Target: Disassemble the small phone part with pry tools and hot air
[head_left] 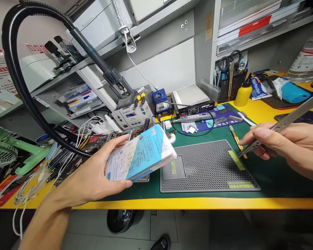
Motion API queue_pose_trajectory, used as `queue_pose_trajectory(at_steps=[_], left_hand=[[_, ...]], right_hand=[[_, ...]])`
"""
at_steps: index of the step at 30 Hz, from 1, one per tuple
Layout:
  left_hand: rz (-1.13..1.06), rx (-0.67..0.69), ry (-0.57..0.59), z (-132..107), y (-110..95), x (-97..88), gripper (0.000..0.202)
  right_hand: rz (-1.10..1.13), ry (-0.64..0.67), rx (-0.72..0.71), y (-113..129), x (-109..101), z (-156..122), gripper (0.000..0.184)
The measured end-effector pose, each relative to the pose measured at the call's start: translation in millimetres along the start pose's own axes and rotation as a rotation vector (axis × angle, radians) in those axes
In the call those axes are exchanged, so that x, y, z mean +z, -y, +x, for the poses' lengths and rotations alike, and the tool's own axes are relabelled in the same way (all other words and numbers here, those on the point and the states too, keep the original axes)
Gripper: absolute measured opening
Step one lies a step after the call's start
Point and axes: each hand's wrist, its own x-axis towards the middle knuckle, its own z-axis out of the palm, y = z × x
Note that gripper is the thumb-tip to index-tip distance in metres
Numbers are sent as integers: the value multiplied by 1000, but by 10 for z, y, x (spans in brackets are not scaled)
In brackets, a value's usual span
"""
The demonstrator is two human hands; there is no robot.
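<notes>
- Cluttered surface [224, 203] is showing yellow along its front edge.
- Left hand [92, 182] is holding the booklet [146, 149] above, near that edge; a slackening thumb could be dropping it.
- Right hand [284, 142] is pinching tweezers [297, 113]; careless tips might be scratching the mat [206, 166].
- Booklet's blue-and-white cover is looking scuffed, stained.

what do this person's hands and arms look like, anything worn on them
Both the left hand and right hand are bare, with no gloves and no rings on the fingers in view. The left forearm shows no sleeve, watch or bracelet. The picture's edge cuts off the right arm, so its sleeve can't be told.
</notes>
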Motion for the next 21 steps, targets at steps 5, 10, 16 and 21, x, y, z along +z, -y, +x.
queue_pose_trajectory(at_steps=[5, 10, 16, 21], left_hand=[[-5, 135, 103, 221, -388, 170, 100], [-77, 299, 216, 466, -684, 423, 99], [-144, 378, 261, 657, -801, 635, 103], [-99, 370, 297, 673, -816, 699, 104]], right_hand=[[17, -12, 2, 113, -14, 30, 56], [12, -91, -7, 214, -24, 52, 60], [52, -155, -1, 259, 15, 78, 55], [30, -133, -9, 222, 28, 84, 54]])
